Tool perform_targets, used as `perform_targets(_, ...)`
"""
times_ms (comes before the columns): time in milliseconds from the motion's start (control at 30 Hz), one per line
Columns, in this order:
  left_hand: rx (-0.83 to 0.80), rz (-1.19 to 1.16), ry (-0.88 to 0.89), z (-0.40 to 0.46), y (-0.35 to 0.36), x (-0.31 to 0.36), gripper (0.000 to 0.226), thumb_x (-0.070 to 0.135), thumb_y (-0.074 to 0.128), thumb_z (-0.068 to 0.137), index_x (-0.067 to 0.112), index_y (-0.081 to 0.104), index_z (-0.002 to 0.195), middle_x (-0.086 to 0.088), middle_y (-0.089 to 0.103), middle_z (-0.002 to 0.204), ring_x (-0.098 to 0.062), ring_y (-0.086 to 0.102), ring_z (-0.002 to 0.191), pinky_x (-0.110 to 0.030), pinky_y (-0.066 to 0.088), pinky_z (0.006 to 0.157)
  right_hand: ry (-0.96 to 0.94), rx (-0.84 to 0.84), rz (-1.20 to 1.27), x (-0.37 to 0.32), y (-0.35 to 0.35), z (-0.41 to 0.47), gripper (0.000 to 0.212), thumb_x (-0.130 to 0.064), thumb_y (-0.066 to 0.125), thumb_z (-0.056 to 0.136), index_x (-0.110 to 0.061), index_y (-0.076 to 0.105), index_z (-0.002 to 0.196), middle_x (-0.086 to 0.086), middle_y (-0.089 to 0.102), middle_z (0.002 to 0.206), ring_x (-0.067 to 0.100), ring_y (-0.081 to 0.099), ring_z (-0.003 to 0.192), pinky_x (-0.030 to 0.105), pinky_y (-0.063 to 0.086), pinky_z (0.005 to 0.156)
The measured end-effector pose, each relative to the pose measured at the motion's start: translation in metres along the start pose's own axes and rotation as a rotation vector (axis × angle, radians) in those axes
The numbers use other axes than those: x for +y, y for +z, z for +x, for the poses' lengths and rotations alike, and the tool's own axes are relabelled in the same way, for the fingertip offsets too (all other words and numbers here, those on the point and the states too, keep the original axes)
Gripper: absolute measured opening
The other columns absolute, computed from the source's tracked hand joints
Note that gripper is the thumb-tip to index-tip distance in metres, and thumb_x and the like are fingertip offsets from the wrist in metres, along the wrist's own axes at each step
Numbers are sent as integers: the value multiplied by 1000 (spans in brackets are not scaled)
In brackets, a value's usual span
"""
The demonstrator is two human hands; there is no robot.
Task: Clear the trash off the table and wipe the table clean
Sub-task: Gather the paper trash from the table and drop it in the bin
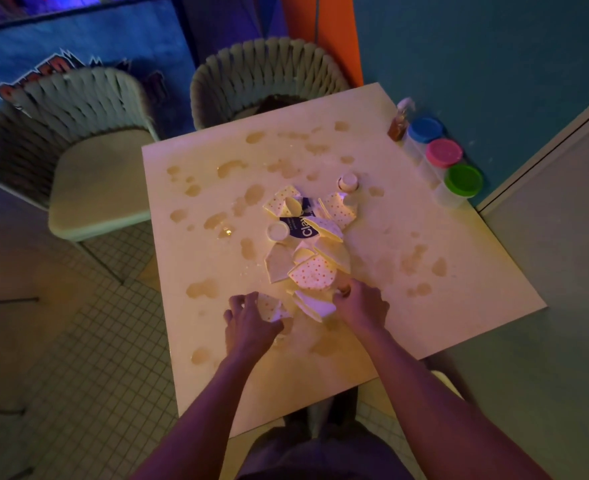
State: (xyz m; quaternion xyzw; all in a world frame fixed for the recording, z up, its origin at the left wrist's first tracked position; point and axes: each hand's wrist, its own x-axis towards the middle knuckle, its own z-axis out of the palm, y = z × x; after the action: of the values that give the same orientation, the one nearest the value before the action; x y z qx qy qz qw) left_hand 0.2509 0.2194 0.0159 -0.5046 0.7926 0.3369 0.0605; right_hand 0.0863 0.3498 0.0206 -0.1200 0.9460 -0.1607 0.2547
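The left hand (251, 320) holds a dotted paper scrap (268, 306) in curled fingers near the bench's (424, 306) front edge. The right hand (362, 306) pinches a white scrap (312, 304). The trash pile (306, 244) sits mid-bench among brown spills (203, 288).

Torn polka-dot paper plates (312, 271), cups, blue wrapper (300, 226) heaped mid-table (459, 306); white top blotched with brown spills (203, 288).
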Motion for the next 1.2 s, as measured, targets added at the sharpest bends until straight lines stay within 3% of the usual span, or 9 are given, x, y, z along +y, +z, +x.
perform_targets(133, 26, -250, -35, -9, -15, 8, 82, 35, 83, 66, 19, 48, 139, -2, 44, 129, -26, 54, 112, -41, 51, 95, -21, -35, 53, 7, -7, -9, 20, -35, 59, 87, -27, 66, 103, 7, 70, 109, 31, 57, 113, 38, 40, 92)
perform_targets(267, -44, -629, -105, -22, -19, 26, 71, 39, 78, 58, 18, 58, 123, 0, 68, 106, -18, 69, 91, -34, 57, 72, -64, -47, 109, 14, -9, -22, 14, -38, 60, 85, -28, 64, 94, 5, 71, 103, 31, 60, 105, 38, 42, 89)
perform_targets(367, -158, -767, -147, -32, -15, 45, 39, 27, 77, 77, 19, 64, 113, -2, 74, 94, -15, 71, 76, -29, 54, 58, -93, -69, 156, 18, -13, -30, 16, -38, 60, 84, -27, 64, 94, 7, 72, 102, 33, 62, 101, 36, 48, 86)
perform_targets(433, -240, -791, -158, -36, -10, 56, 31, 28, 74, 79, 20, 66, 108, -5, 76, 91, -16, 70, 74, -31, 54, 61, -93, -99, 219, 19, -16, -33, 16, -37, 61, 84, -27, 66, 94, 9, 71, 102, 35, 63, 100, 34, 49, 81)
perform_targets(600, -255, -867, -274, -42, 8, 67, 52, 34, 76, 75, 28, 53, 122, -6, 69, 113, -27, 70, 99, -48, 61, 76, -165, -147, 320, 23, -22, -38, 17, -39, 66, 82, -27, 68, 93, 5, 73, 99, 31, 65, 100, 32, 48, 78)
perform_targets(867, -178, -948, -286, -36, 18, 66, 54, 29, 73, 85, 32, 46, 131, -6, 64, 119, -28, 67, 102, -37, 58, 70, -235, -290, 391, 20, -18, -35, 29, -21, 62, 88, -24, 69, 116, -2, 71, 116, 21, 64, 111, 28, 48, 89)
perform_targets(1000, -182, -927, -251, -22, 12, 60, 50, 30, 71, 87, 40, 47, 130, -2, 65, 117, -27, 68, 101, -37, 57, 68, -202, -369, 438, 10, -13, -22, 25, -21, 58, 91, -24, 69, 113, -2, 70, 116, 19, 64, 107, 27, 50, 87)
perform_targets(1100, -218, -912, -230, -10, 4, 51, 55, 34, 75, 82, 41, 48, 130, -1, 67, 117, -27, 69, 100, -36, 56, 66, -136, -319, 477, 2, -17, -6, 19, -21, 57, 91, -24, 68, 107, -2, 70, 106, 19, 67, 93, 26, 55, 76)
perform_targets(1200, -226, -915, -243, 1, -5, 40, 59, 38, 75, 73, 40, 53, 127, -2, 69, 115, -26, 69, 98, -35, 55, 67, -103, -160, 412, -4, -20, 20, 31, -17, 63, 85, -15, 64, 117, 9, 67, 118, 27, 63, 109, 32, 49, 89)
